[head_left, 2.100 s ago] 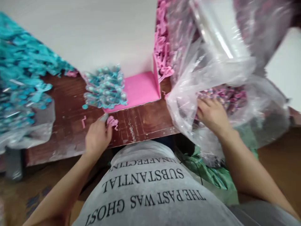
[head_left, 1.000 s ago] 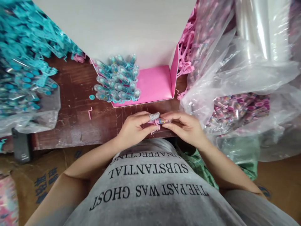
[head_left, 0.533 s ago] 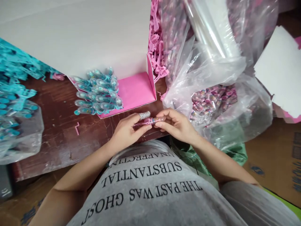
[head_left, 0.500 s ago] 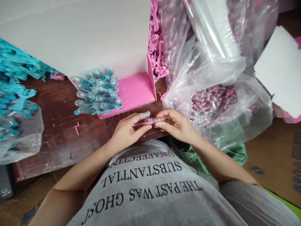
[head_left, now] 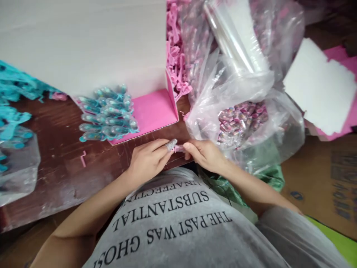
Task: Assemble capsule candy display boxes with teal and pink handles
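Observation:
A small pink tube with a clear body (head_left: 179, 148) lies level between my two hands, just in front of the table edge. My left hand (head_left: 149, 158) is closed on one end; silvery-grey wrapping covers one of its fingertips. The other end is pinched by the thumb and fingers of my right hand (head_left: 205, 154). Fingers hide most of the tube. Beyond my hands stands a box with a white inside and a pink floor (head_left: 152, 111). Rows of clear, teal-trimmed tubes (head_left: 111, 115) fill its left part.
To the right, an open plastic bag (head_left: 287, 115) holds many pink clear pieces (head_left: 240, 121). Pink plastic parts (head_left: 178, 70) are heaped beside the box, teal parts (head_left: 16, 85) at the left. A pink bent piece (head_left: 83, 159) lies on the table. White card sheets (head_left: 318, 85) sit far right.
My fingers have closed further over the tube, hiding more of it, and my right hand has turned knuckles-up. The whole view has shifted, so surroundings appear further left.

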Motion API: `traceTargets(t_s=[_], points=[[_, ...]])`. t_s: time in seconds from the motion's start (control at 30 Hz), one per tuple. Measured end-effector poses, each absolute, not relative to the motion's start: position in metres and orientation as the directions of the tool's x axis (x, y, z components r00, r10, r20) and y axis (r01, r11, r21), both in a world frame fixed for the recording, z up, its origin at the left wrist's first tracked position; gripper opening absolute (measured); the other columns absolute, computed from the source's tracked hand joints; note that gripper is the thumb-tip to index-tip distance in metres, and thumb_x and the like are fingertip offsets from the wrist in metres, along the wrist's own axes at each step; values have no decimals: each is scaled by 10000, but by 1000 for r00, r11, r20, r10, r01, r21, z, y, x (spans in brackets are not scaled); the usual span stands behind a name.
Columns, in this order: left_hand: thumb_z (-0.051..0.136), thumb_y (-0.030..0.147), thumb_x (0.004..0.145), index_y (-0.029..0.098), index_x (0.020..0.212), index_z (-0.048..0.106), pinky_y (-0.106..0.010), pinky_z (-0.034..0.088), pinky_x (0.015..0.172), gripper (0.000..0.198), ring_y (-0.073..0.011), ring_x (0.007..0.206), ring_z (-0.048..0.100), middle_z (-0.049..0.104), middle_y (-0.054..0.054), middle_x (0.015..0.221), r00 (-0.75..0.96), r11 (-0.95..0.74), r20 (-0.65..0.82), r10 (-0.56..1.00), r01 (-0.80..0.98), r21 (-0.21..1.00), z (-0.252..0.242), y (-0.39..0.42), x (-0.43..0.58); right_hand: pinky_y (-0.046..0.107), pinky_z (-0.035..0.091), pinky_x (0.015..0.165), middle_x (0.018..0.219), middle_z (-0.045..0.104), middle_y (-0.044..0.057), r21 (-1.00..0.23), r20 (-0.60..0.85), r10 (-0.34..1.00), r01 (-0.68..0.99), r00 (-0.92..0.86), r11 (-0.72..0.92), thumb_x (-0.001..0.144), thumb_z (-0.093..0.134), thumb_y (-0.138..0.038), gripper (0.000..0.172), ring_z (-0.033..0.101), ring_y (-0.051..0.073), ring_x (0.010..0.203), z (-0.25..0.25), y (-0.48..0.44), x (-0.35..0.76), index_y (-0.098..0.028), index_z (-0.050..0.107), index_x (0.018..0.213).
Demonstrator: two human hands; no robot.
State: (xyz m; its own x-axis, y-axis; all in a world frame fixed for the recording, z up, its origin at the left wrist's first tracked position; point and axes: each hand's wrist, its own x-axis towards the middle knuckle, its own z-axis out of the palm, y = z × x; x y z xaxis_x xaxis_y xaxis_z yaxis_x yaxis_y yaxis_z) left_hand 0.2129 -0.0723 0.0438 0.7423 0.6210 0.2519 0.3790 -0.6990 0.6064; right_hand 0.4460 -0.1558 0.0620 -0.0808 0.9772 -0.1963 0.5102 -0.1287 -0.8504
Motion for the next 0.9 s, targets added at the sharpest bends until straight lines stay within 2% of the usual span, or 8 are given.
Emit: traceTargets(t_s=[0.13, 0.2, 0.3, 0.37, 0.43, 0.53, 0.67, 0.9], points=[[604, 410, 1072, 200, 1044, 810, -313, 647, 802, 295, -209, 860, 787, 844, -66, 996, 725, -276, -114, 679, 396, 876, 41, -61, 211, 345, 559, 703, 963, 800, 65, -794, -43, 981, 589, 191, -150, 1116, 389, -618, 550, 698, 176, 746, 70, -177, 488, -222, 756, 1222], [649, 477, 1046, 200, 1071, 809, -316, 649, 811, 320, -218, 884, 792, 848, -71, 1020, 704, -43, -246, 666, 365, 930, 39, -56, 209, 366, 549, 695, 1053, 784, 88, -586, 32, 951, 776, 307, -231, 1088, 505, -552, 421, 701, 212, 805, 68, -192, 517, -243, 771, 1192], [817, 497, 919, 197, 1035, 804, -326, 647, 817, 322, -219, 896, 783, 841, -71, 1023, 675, 125, -324, 663, 327, 937, 36, -54, 211, 348, 501, 620, 1138, 753, 123, -217, -36, 961, 936, 276, -277, 1036, 588, -447, 307, 701, 246, 855, 48, -211, 549, -228, 787, 1116], [869, 466, 867, 194, 999, 795, -322, 641, 802, 311, -202, 867, 770, 833, -62, 991, 659, 176, -349, 666, 317, 932, 35, -56, 216, 345, 499, 608, 1142, 746, 145, -133, -81, 970, 962, 228, -238, 1032, 565, -387, 287, 714, 280, 935, 34, -220, 557, -204, 774, 1106], [872, 440, 860, 195, 967, 792, -313, 635, 783, 279, -184, 838, 758, 826, -54, 957, 653, 227, -373, 659, 300, 927, 37, -57, 220, 356, 514, 618, 1153, 748, 157, -161, -38, 973, 959, 229, -232, 1041, 553, -365, 274, 726, 295, 964, 31, -225, 556, -188, 741, 1132], [878, 412, 851, 200, 944, 795, -297, 628, 755, 246, -166, 801, 744, 818, -44, 923, 652, 302, -409, 638, 278, 912, 43, -58, 223, 342, 509, 570, 1047, 762, 111, -362, 53, 964, 905, 260, -224, 1046, 599, -378, 287, 708, 225, 752, 49, -225, 540, -204, 663, 1265], [881, 382, 841, 198, 898, 795, -272, 610, 728, 211, -138, 738, 717, 805, -25, 868, 667, 356, -440, 601, 270, 895, 49, -58, 220, 309, 550, 602, 1042, 750, 72, -653, 104, 994, 751, -38, 97, 1044, 639, -292, 232, 725, 197, 823, 75, -200, 500, -260, 625, 1273], [858, 377, 844, 206, 921, 812, -270, 601, 721, 194, -134, 727, 697, 799, -14, 863, 685, 371, -401, 608, 201, 907, 51, -70, 212, 364, 650, 812, 1143, 765, 79, -679, 153, 922, 640, -357, 360, 1091, 568, -294, 200, 753, 217, 1024, 66, -159, 455, -255, 642, 1273]])
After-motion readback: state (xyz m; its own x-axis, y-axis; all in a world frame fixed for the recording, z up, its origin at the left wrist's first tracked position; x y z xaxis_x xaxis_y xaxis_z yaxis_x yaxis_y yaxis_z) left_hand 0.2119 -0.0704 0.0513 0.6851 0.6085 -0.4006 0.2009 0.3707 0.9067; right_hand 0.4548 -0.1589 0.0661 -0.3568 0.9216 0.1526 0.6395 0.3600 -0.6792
